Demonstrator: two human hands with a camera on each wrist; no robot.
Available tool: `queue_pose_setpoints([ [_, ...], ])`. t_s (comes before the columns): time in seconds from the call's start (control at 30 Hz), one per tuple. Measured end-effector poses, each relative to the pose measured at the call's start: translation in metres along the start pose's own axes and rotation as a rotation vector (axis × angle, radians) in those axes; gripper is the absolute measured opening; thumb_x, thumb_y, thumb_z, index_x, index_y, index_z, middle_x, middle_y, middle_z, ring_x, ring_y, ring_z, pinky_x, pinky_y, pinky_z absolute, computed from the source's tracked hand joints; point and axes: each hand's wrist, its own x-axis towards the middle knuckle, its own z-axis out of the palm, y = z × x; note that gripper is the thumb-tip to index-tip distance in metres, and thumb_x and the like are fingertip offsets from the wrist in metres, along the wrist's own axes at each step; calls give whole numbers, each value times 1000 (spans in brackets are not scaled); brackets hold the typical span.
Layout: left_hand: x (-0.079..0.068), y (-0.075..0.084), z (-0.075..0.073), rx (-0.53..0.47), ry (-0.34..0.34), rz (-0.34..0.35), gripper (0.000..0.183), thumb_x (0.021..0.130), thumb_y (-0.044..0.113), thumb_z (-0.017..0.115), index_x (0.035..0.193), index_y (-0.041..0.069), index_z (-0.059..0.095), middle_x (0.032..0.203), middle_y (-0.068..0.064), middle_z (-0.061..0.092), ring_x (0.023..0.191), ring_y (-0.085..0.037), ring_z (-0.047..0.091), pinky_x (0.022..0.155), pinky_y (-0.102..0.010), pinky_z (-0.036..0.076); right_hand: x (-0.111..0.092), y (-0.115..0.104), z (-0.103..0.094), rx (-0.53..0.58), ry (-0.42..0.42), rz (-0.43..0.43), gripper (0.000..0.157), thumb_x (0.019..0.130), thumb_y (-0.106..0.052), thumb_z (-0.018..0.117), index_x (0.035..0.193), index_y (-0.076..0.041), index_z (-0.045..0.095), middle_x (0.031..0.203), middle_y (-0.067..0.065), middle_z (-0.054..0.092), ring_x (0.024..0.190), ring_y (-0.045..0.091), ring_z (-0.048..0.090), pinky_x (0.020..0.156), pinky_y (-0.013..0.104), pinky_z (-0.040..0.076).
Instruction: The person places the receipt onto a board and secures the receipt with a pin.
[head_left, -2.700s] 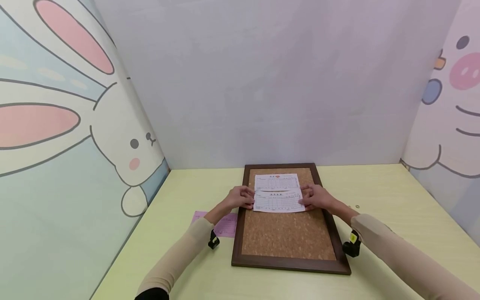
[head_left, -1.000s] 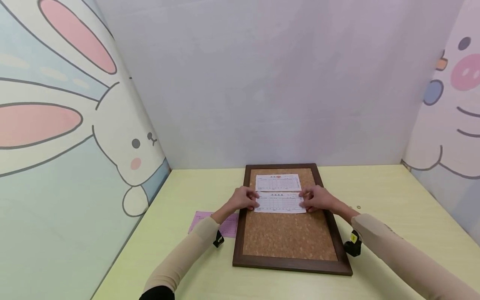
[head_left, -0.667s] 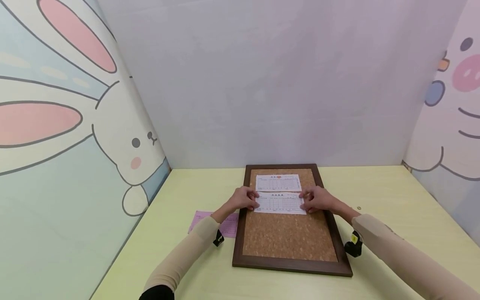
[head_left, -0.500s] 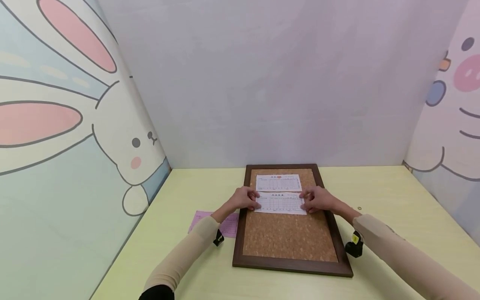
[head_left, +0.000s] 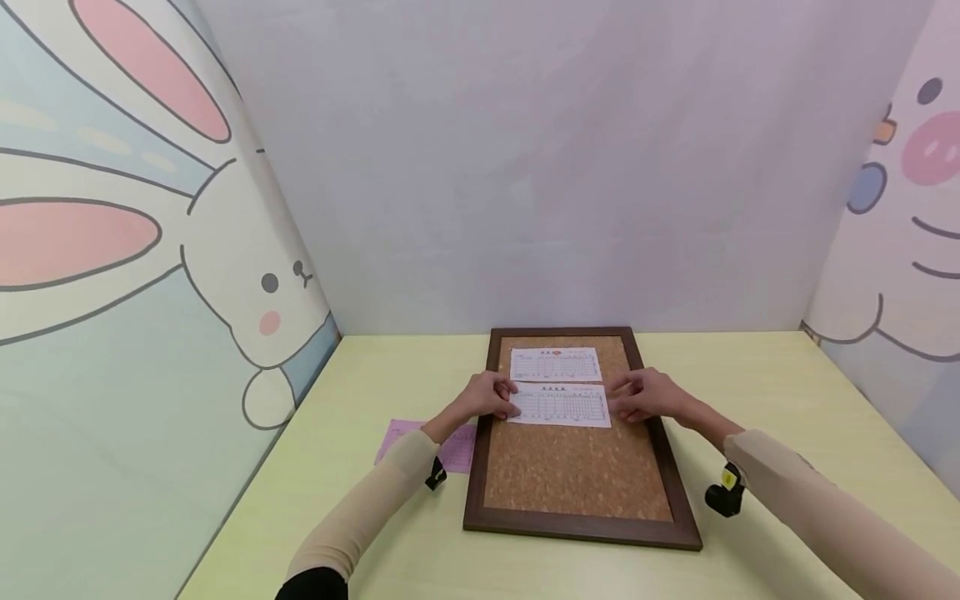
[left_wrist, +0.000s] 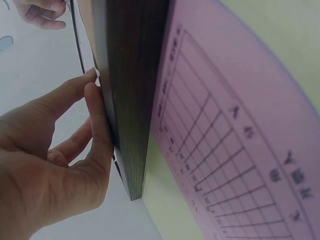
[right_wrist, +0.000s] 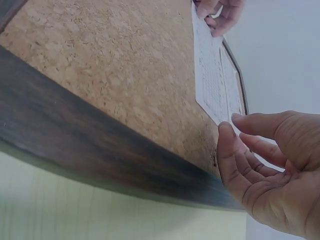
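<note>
Right hand (head_left: 648, 394) is now off the lower white slip (head_left: 562, 406), fingertips slightly apart; left hand (head_left: 486, 395) is on its left edge, can't tell if pinching. Two white slips on one corkboard (head_left: 577, 475), one pink sheet (head_left: 458, 451) alongside.

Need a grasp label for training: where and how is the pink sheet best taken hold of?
Probably pinch the pink sheet by its left edge, coming from the left: it lies flat on the table, its right side reaching the brown frame. Being thin, it likely needs that edge lifted first.
</note>
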Motion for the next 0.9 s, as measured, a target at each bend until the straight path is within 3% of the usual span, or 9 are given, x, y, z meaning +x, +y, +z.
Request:
queue_pose_setpoints([
  [0.57, -1, 2, -1, 6, -18, 10, 29, 83, 4, 83, 107, -4, 69, 78, -3, 59, 57, -6, 60, 55, -17, 51, -27, 14, -35, -38, 38, -10, 41, 99, -13, 66, 128, 14, 58, 89, 13, 69, 78, 17, 70, 71, 36, 64],
  [0.9, -2, 3, -1, 2, -9, 9, 29, 82, 4, 83, 107, -3, 70, 80, -3, 59, 59, -7, 60, 57, -19, 53, -39, 28, -55, -13, 44, 9, 42, 104, -14, 59, 130, 18, 55, 101, 22, 73, 85, 21, 73, 72, 34, 63],
])
